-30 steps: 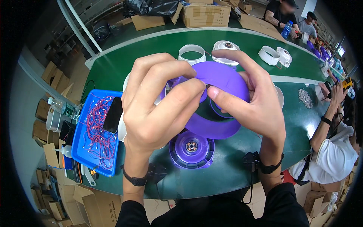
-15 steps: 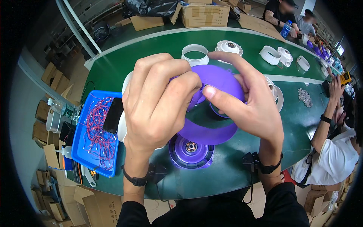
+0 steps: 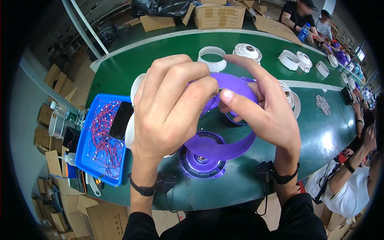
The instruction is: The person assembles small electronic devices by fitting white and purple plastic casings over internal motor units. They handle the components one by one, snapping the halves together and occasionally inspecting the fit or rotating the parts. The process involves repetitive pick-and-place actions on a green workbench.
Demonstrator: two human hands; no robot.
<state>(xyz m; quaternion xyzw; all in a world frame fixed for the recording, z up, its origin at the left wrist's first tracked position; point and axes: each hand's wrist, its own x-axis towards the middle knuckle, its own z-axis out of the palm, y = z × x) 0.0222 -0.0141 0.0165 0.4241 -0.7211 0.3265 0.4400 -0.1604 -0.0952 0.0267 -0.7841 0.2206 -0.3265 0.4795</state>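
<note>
Between my hands is a wide purple plastic ring (image 3: 220, 150), tilted and raised over the table. My right hand (image 3: 262, 110) grips its far right side, thumb on the inner face and index finger stretched out beyond the rim. My left hand (image 3: 172, 106) has its fingers curled in against the ring's left part; its fingertips are mostly hidden. Below the ring sits a round purple slotted base (image 3: 193, 169), partly covered by it. Another purple part (image 3: 236, 119) shows through the opening, mostly hidden by the ring and my right hand.
On my left, a blue tray (image 3: 83, 160) holds tangled red wires (image 3: 105, 132) and a black phone (image 3: 121, 121). White rings (image 3: 212, 66) and white round housings (image 3: 247, 53) stand at the back. Small clear pieces (image 3: 323, 105) lie in a pile. A co-worker's arm (image 3: 340, 180) is at right.
The purple ring has tilted, its near band dropping lower over the base and baring more of its inner face. Both hands keep nearly the same places. The co-worker's arm at right has moved down.
</note>
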